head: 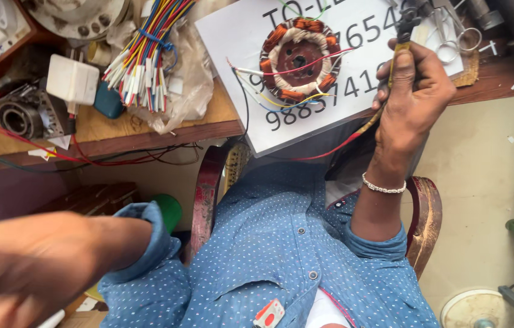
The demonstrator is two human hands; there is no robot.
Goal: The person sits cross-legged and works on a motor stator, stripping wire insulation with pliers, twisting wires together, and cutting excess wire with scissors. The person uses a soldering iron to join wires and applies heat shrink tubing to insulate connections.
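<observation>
The wound motor coil lies on a white printed sheet at the desk edge, its thin wires trailing off. The right hand is closed around a pair of pliers just beside it; the left hand is blurred low down (its grip I cannot tell). A careless tug could snag those leads and drag the coil off.
</observation>
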